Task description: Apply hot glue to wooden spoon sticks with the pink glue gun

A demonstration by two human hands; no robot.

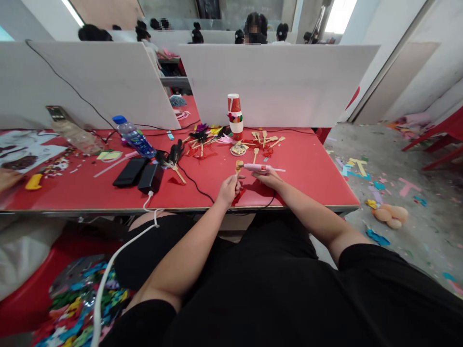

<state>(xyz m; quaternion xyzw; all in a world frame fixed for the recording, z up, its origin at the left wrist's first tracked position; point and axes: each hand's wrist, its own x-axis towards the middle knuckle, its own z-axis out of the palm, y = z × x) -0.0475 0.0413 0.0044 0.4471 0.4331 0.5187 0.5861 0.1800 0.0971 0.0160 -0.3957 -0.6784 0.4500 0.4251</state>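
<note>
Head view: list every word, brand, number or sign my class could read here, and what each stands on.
No text can be read for certain.
Blue-capped bottle: label print, too blurred.
Upper red cup: pale marks, too small.
Pink glue gun: small label, too small.

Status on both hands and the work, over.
Left hand holds small wooden piece. Right hand holds pink glue gun, pointed at it. Black cord lies close by.

The left forearm point(184, 253) slants inward across the red table's point(321, 185) front edge, the left hand point(228, 189) closed in a thumb-and-finger pinch. The bent right arm point(311, 209) crosses left of the front right corner, the right hand point(270, 178) gripping just beside the left.
</note>
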